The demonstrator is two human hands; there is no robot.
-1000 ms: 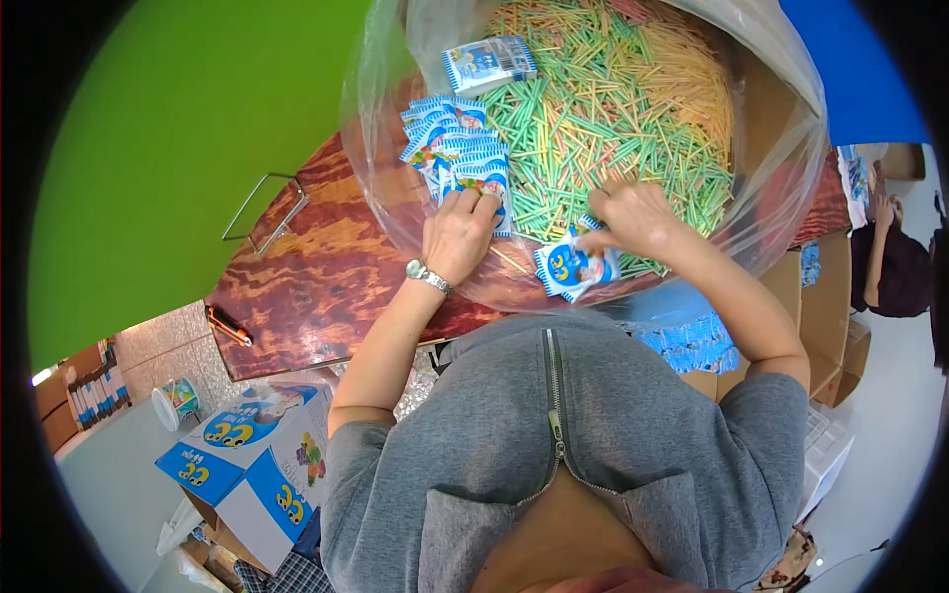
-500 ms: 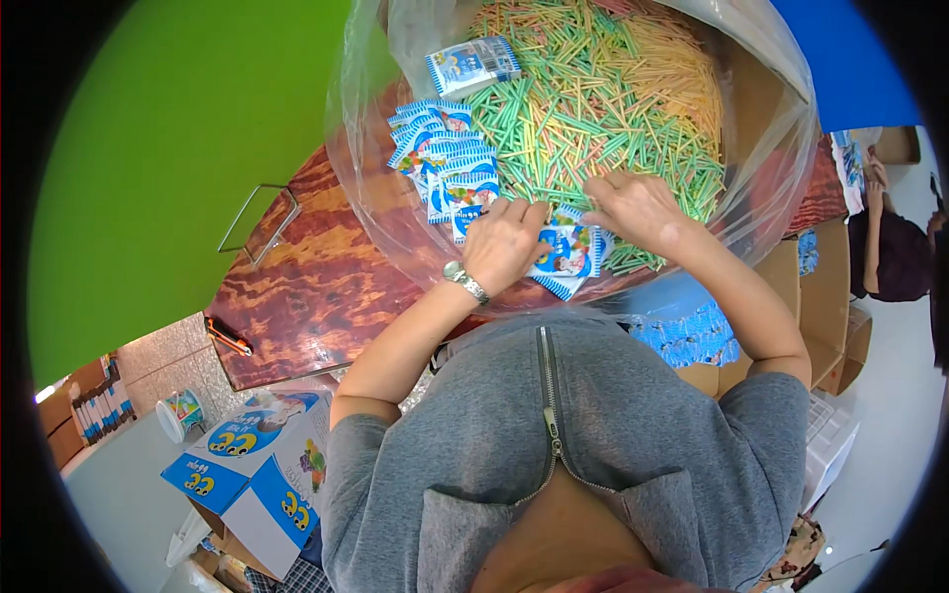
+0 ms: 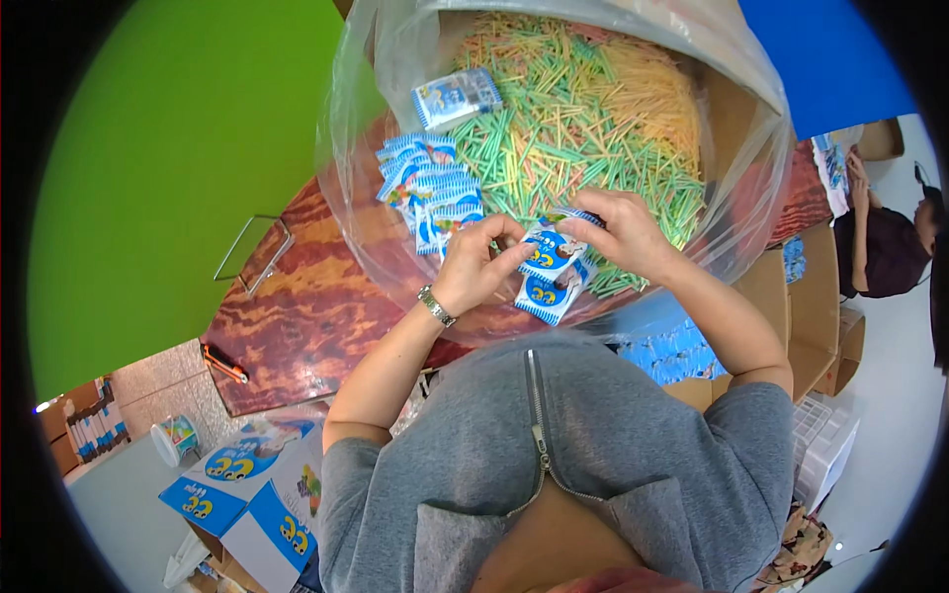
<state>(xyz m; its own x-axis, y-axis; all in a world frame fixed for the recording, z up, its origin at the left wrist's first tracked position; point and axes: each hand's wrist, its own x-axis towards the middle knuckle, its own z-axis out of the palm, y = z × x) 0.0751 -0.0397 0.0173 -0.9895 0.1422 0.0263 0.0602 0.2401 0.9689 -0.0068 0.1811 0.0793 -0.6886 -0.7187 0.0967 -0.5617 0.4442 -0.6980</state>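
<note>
A small blue-and-white packet (image 3: 550, 254) is held between my two hands over the near edge of a big clear plastic bag (image 3: 348, 212). My left hand (image 3: 476, 265), with a metal watch on the wrist, pinches its left side between thumb and fingers. My right hand (image 3: 625, 235) is closed on its upper right edge; the fingertips are partly hidden. Just below lies another packet (image 3: 552, 296) of the same kind. To the left, an overlapping row of flat packets (image 3: 432, 188) rests on thin pastel sticks (image 3: 593, 128). A plumper packet (image 3: 457, 97) lies beyond them.
The bag stands on a reddish wood-patterned table (image 3: 297, 296). An orange-and-black cutter (image 3: 225, 364) and a metal wire handle (image 3: 255, 255) are at left. A printed box (image 3: 247, 484) stands lower left. Cardboard boxes (image 3: 811, 296) with blue packets are at right, near another person (image 3: 883, 242).
My hands have lifted a packet from the near pile and now hold it between them. My left hand has turned, its thumb now on the packet. The view has shifted slightly.
</note>
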